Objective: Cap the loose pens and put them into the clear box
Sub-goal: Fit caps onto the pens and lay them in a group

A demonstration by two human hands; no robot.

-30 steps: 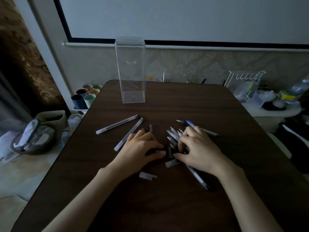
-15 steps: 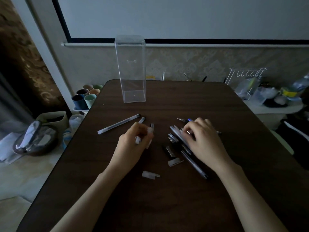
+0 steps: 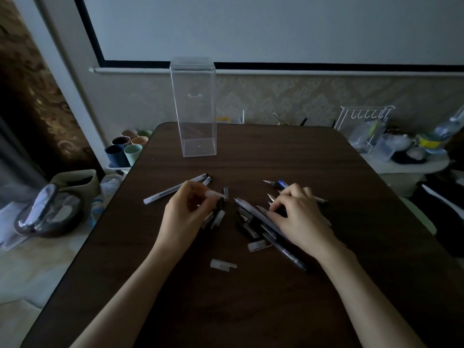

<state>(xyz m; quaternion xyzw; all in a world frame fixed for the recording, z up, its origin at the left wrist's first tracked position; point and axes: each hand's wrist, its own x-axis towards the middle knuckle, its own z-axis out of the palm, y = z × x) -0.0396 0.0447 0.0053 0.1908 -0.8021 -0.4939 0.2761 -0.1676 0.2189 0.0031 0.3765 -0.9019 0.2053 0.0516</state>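
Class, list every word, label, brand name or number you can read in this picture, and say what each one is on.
No text can be read anywhere in this dim view.
Loose pens: any barrel print is too small and dark to read.
Clear box: no label shows.
Yellow item at far right: too blurred to read.

1. A dark wood-grain worktop (image 3: 251, 310) fills the middle of the view.
2. A cluster of coloured cups (image 3: 128, 146) stands just beside the worktop's far left corner.
3. A beige bin (image 3: 75, 182) and a grey bag (image 3: 47, 212) sit on the floor left of the worktop.
4. A white wire rack (image 3: 364, 121) stands beyond its far right corner.
5. A black-edged white screen (image 3: 276, 28) hangs on the wall behind it.
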